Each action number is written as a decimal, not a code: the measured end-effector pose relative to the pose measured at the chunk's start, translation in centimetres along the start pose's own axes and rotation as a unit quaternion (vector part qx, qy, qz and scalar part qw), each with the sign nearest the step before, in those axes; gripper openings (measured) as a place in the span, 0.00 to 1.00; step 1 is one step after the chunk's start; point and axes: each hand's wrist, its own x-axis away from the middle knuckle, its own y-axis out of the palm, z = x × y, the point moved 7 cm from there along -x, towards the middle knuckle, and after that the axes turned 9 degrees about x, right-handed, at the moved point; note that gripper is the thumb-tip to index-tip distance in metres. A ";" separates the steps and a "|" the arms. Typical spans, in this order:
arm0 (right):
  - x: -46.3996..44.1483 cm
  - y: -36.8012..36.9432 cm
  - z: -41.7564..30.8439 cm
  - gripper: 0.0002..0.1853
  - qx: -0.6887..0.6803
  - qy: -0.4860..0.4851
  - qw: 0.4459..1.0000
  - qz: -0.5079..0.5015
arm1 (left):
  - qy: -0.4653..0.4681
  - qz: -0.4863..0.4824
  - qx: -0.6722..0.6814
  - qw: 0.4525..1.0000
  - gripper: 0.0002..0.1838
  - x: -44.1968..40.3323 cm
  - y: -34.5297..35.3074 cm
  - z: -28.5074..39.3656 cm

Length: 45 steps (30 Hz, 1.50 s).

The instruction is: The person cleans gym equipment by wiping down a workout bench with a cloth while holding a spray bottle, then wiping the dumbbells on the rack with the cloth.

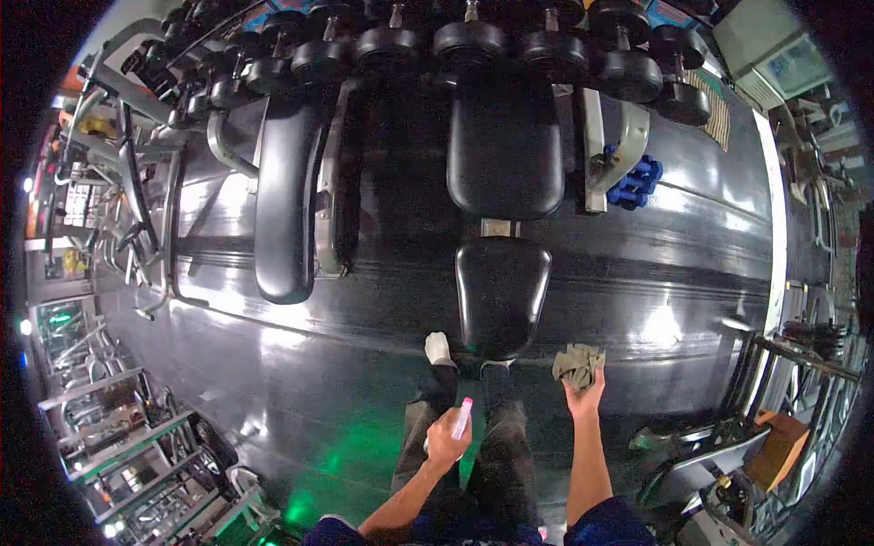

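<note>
My left hand [446, 440] is closed around a slim white bottle with a pink top [462, 419], held in front of my legs. The fingers hide its lower part. Off to the right, my right hand [585, 399] grips a crumpled grey-brown cloth [578, 367], which bunches up above the fingers. Just ahead of both hands stands a black padded bench, its seat [503, 296] nearest to me and its longer back pad [506, 150] farther away. Neither hand touches the bench.
A rack of black dumbbells [471, 41] runs across the far side. Left of the bench is another black flat bench [289, 200]. Blue dumbbells [635, 182] lie by a grey frame on the right. Gym machines [137, 455] line the left; a brown box [777, 450] sits at lower right.
</note>
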 end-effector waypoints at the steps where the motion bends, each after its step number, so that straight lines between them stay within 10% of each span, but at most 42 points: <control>1: -1.2 0.5 -0.1 0.22 -0.004 0.002 1.000 0.010 | -0.008 0.003 0.023 1.000 0.05 0.1 -0.1 -0.3; 9: -11.5 15.9 -1.3 0.18 0.212 -0.189 0.957 -0.055 | 0.021 -0.003 0.054 0.998 0.06 -0.2 -0.4 -1.4; 10: -11.5 19.2 -1.2 0.17 0.303 -0.249 0.918 -0.062 | 0.002 -0.004 0.069 0.998 0.06 -0.2 -0.4 -1.5; 12: -10.8 25.7 -0.5 0.20 0.608 -0.438 0.662 0.007 | -0.037 -0.004 0.097 0.995 0.05 -0.2 -0.4 -1.7; 20: -12.5 32.8 12.1 0.19 0.744 -0.561 0.276 -0.234 | -0.020 -0.010 0.097 0.995 0.05 -0.2 0.8 -4.1; 28: -16.3 20.4 -1.4 0.25 0.724 -0.452 0.521 -0.021 | -0.007 -0.017 0.092 0.996 0.05 -1.8 -1.0 -3.3; 30: -20.3 14.8 -2.4 0.23 0.728 -0.231 0.639 0.097 | -0.020 -0.017 0.100 0.995 0.05 -1.9 -0.9 -3.8; 34: -17.9 18.8 -1.3 0.23 0.657 -0.440 0.605 0.089 | -0.009 -0.015 0.096 0.995 0.05 -2.4 -0.7 -3.7; 38: -16.3 29.6 3.5 0.20 0.680 -0.466 0.551 -0.126 | -0.055 -0.014 0.113 0.992 0.06 -2.7 -0.2 -3.9; 42: -15.9 35.9 14.5 0.16 0.721 -0.488 0.371 -0.323 | -0.011 -0.003 0.089 0.996 0.04 -3.3 0.3 -3.6; 44: -16.6 36.7 18.1 0.11 0.818 -0.431 0.168 -0.341 | 0.013 0.014 0.086 0.996 0.04 -4.0 0.1 -2.5; 45: -16.6 37.2 17.6 0.11 0.810 -0.434 0.212 -0.333 | 0.028 0.024 0.084 0.996 0.04 -4.4 -0.1 -1.8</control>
